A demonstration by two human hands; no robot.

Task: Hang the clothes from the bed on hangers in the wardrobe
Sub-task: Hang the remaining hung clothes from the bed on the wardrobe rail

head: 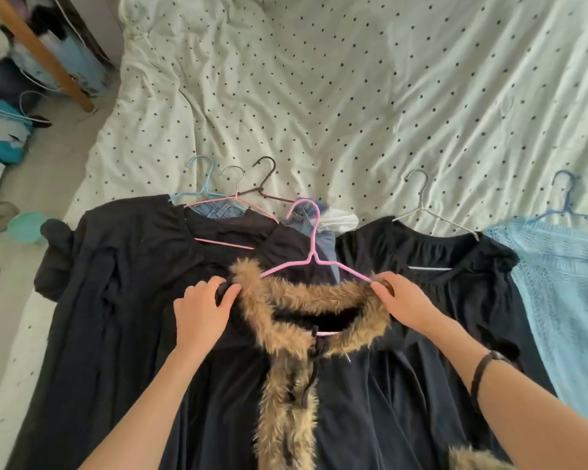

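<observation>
A black garment with a brown fur trim [306,300] lies on the bed in front of me, with a pink wire hanger [314,256] pushed into its neck. My left hand [202,307] grips the black fabric at the left shoulder. My right hand [399,300] pinches the fur collar at the hanger's right tip. To the right lie a black dress [455,300] on a white hanger [421,205] and a light blue knit top [564,283] on a blue hanger [566,195]. Another black garment [123,266] on a pink hanger [224,201] lies to the left.
The bed carries a white dotted sheet [353,96]. Light blue and brown hangers [265,178] and denim [221,208] lie behind the black clothes. On the left are the floor, a wooden post [45,52], a teal object [24,227] and piled things.
</observation>
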